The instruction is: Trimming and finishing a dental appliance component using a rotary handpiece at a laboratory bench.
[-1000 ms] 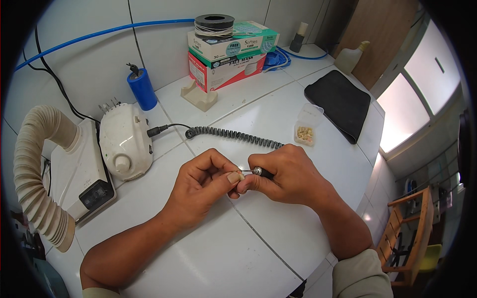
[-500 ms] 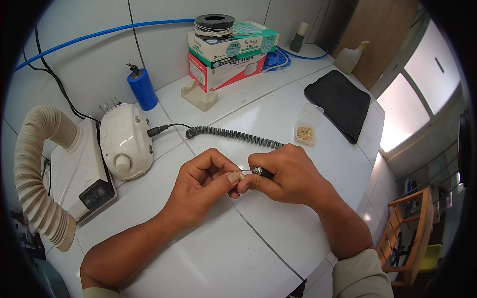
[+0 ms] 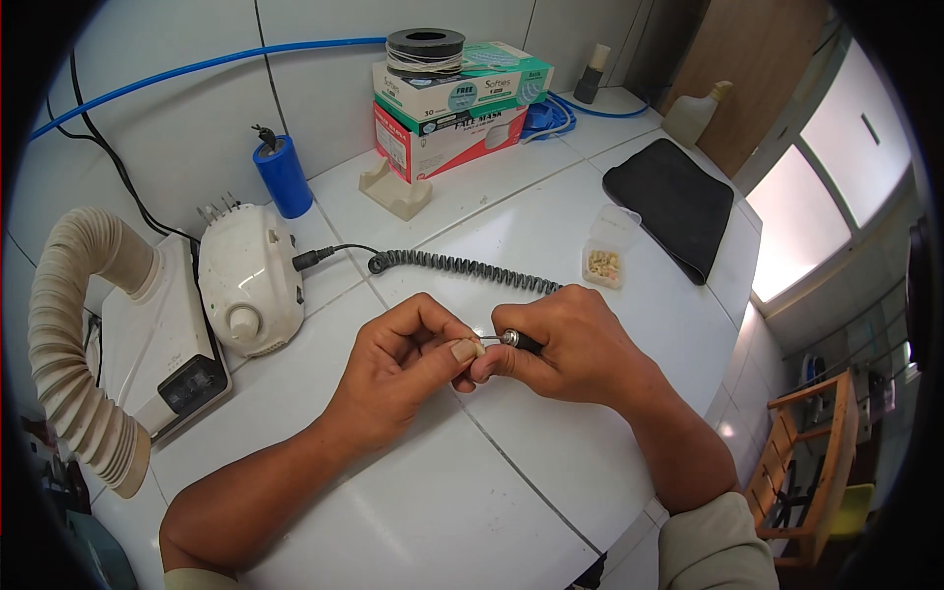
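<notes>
Between the thumb and fingers of my left hand (image 3: 393, 366) is a small pale piece (image 3: 479, 350), mostly covered by the fingertips. My right hand (image 3: 582, 344) is closed around a black and silver rotary handpiece (image 3: 513, 339). Its thin metal bit points left and meets the piece, and the right thumb lies close beside the left fingertips. A coiled dark cord (image 3: 462, 267) runs from behind the right hand to a white control unit (image 3: 251, 285) with a knob. Past the right hand, a clear lidded box (image 3: 601, 267) stands open with several small yellowish pieces inside.
To the left, a ribbed beige hose (image 3: 84, 334) arches from a white machine (image 3: 147, 324). A blue cylinder (image 3: 282, 177), a beige stand (image 3: 395, 191) and stacked mask boxes (image 3: 452, 143) with a wire spool (image 3: 424, 51) line the wall. A black pouch (image 3: 674, 206) lies far right.
</notes>
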Available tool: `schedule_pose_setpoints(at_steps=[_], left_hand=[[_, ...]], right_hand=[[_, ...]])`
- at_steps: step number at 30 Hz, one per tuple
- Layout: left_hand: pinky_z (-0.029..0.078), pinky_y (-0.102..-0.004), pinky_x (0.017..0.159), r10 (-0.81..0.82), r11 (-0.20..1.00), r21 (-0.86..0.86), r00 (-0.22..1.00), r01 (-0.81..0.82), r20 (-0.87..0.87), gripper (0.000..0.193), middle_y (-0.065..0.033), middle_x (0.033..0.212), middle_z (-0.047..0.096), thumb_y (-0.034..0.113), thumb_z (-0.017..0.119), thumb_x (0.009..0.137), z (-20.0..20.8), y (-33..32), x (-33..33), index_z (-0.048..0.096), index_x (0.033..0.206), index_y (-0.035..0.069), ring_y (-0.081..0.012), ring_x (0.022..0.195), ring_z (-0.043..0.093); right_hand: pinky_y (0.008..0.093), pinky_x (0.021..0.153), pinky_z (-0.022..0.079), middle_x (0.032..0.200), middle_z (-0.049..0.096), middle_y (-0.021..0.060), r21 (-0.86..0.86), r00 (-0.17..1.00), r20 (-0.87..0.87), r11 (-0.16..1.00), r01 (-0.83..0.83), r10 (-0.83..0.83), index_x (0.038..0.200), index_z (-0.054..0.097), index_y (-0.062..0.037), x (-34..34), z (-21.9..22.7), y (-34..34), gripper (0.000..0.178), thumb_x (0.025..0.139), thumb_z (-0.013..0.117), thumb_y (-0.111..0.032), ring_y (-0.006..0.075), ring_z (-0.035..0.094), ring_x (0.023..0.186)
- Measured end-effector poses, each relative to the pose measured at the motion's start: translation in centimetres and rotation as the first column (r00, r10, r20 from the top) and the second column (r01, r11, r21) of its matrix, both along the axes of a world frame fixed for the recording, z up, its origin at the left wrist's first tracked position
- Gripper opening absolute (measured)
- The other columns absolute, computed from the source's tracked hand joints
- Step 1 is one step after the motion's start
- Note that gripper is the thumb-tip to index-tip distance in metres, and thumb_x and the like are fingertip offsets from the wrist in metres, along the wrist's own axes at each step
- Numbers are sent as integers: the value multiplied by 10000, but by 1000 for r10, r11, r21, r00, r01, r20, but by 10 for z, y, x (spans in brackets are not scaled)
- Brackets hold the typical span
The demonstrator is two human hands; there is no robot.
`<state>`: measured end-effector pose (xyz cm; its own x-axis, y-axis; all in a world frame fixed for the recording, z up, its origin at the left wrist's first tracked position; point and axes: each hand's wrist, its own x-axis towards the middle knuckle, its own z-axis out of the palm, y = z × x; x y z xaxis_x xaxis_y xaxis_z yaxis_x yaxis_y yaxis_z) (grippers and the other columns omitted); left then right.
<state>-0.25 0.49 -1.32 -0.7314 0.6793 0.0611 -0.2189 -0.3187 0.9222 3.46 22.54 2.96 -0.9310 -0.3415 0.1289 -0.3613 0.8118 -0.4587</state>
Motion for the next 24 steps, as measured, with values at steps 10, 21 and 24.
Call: schedule_pose_setpoints(at_steps=[10,21,24], left_hand=[[525,-279,789,0,1000,-10,1000,0,-3,118,-71,914,697,133,630,1025,0,0,0,586,1019,24,-107,845,634],[527,-277,790,-7,1000,-1,1000,7,5,120,-73,913,698,135,629,1027,0,0,0,587,1017,24,-106,845,637],[527,-277,791,-3,1000,-9,1000,2,-7,117,-74,917,698,132,627,1028,0,0,0,587,1020,23,-106,849,637]], right_hand=[[401,499,409,506,550,92,4,1000,21,1000,8,-8,719,654,-95,-1,-1,0,544,888,693,-611,294,562,486],[403,505,417,514,555,91,-4,1000,4,1000,8,-8,724,659,-96,-1,-2,1,518,894,702,-583,291,566,491],[405,506,418,517,557,93,5,999,31,1000,10,-11,724,659,-96,0,-1,1,515,897,701,-580,294,567,493]])
